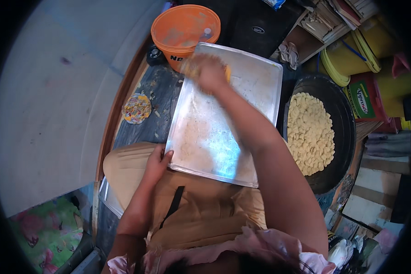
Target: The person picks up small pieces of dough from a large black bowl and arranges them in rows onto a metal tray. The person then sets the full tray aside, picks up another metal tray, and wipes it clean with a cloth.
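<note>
A shallow metal baking tray (pixel 194 125) rests tilted across my lap, its far end beside an orange bucket. My left hand (pixel 159 160) grips the tray's near left edge, thumb on top. Over the far left part of the tray, my right hand (pixel 209 73) is blurred by motion. It presses a yellow-orange cloth rag (pixel 228 73) against the surface; most of the rag is hidden under the hand. On the dark floor to the left lies a round, multicoloured rag (pixel 136 108).
The orange bucket (pixel 174 39) holds a small clear bottle (pixel 207 33). To the right stands a black basin (pixel 345 150) with many pale dough pieces (pixel 309 132). Yellow buckets (pixel 347 64) and a shelf (pixel 301 39) crowd the far right. A pale wall (pixel 55 114) bounds the left.
</note>
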A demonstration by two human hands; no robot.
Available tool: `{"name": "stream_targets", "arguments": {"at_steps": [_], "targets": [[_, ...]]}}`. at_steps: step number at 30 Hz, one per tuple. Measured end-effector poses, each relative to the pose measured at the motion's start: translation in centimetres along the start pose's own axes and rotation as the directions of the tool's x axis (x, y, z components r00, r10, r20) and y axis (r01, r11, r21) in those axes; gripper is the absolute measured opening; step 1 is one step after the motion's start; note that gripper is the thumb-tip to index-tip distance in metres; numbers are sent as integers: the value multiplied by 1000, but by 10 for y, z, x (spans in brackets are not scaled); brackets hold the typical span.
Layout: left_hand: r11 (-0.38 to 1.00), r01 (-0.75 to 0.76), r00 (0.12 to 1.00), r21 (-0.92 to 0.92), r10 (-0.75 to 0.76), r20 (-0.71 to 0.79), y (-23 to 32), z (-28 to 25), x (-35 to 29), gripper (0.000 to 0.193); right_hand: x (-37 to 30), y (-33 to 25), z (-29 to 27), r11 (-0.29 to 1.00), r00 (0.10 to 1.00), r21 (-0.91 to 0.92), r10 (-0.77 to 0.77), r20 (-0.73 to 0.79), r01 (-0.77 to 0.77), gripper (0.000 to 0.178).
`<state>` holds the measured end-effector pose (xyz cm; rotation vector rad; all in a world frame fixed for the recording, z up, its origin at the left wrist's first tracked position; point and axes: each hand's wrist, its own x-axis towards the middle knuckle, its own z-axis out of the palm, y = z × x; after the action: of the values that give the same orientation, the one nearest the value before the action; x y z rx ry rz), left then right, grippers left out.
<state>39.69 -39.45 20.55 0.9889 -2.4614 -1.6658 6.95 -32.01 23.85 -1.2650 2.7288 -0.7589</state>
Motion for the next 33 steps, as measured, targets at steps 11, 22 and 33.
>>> {"name": "stream_targets", "arguments": {"at_steps": [11, 22, 33], "targets": [[999, -7, 995, -53, 13, 103, -3, -3, -1, 24, -84, -40, 66, 866, 866, 43, -499, 24, 497, 55], [1000, -1, 993, -29, 5, 122, 16, 2, 0, 32, -124, 164, -65, 874, 925, -331, 280, -259, -357, 65], [989, -136, 988, -51, 139, 62, -13, 1, 0, 40, -218, 32, -43, 939, 974, -316, -71, 217, 139, 53]]}}
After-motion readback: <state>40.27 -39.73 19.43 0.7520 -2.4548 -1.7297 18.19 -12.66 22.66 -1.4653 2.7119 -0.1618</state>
